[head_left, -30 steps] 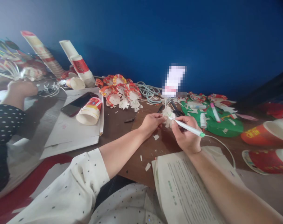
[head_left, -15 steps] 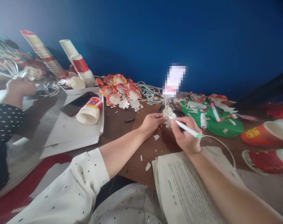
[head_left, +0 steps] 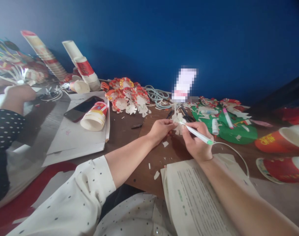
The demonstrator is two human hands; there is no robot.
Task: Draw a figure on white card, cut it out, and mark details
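My left hand (head_left: 162, 131) pinches the left edge of a white paper cutout (head_left: 178, 118) with a lobed, flower-like outline, held just above the brown table. My right hand (head_left: 198, 139) is closed around a white marker with a green end (head_left: 200, 135). The marker's tip touches the cutout, where a faint green mark shows near its middle. Part of the cutout is hidden behind my fingers. Dark pens (head_left: 187, 115) lie close behind it.
Red and white cut cup pieces (head_left: 129, 93) are heaped at the back. A green sheet (head_left: 233, 132) carries a pink-capped marker (head_left: 227, 118). Paper cups (head_left: 94, 117) and a phone (head_left: 82, 108) rest on papers at left. Printed pages (head_left: 193, 196) lie below my right arm. A co-worker's hand (head_left: 20, 95) holds white strips.
The marker has shifted very slightly on the cutout. At far left, the co-worker's hand has moved a little left. My left hand stays in place.
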